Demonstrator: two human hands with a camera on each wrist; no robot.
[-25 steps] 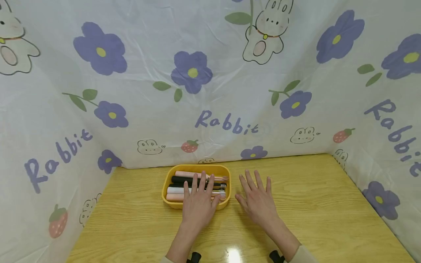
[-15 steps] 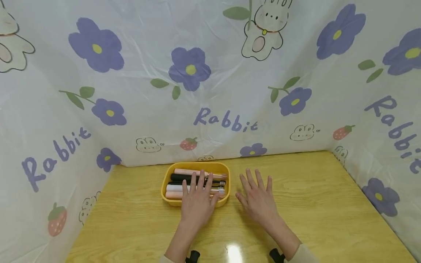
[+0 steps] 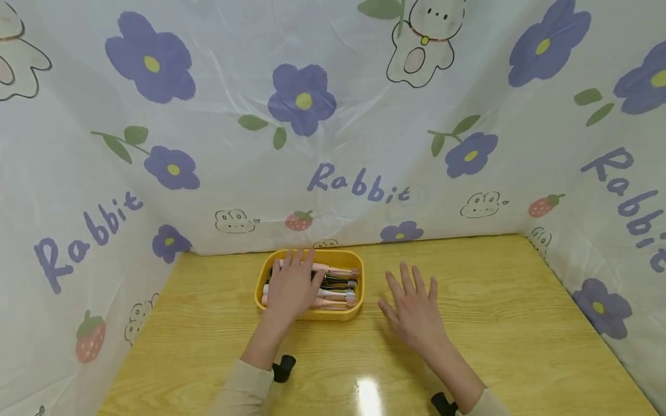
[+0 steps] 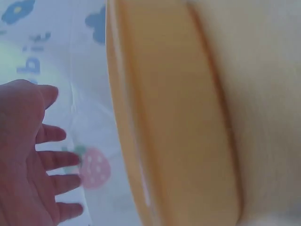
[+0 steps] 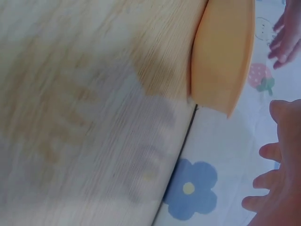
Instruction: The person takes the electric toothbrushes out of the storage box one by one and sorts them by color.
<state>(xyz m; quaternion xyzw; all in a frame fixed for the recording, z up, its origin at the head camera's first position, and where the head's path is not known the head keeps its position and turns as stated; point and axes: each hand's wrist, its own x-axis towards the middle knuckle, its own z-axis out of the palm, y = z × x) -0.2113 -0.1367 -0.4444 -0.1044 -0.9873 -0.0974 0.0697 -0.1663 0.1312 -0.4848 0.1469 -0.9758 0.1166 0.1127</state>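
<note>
Yellow plastic forms the shallow tray that stands near the far edge of the wooden table, just short of the printed curtain that walls the table in at the back and on both sides. Inside the tray several brushes lie side by side, lengthwise from left to right, in pink, black and white; their heads point to the tray's right wall.

The left hand lies over the left half of the tray, fingers straight and slightly spread, resting on or just above the brush handles; the fingertips reach the far rim. It grips nothing. In the left wrist view the same hand shows flat and spread beside the tray's outer wall, which is blurred.

The right hand rests flat on the table to the right of the tray, fingers straight and fanned, apart from the tray wall with a strip of bare wood between them. It holds nothing.

Bare tabletop runs from the right hand to the right curtain, and a narrower stretch lies between the tray and the left curtain. The near part of the table carries a bright glare spot.
</note>
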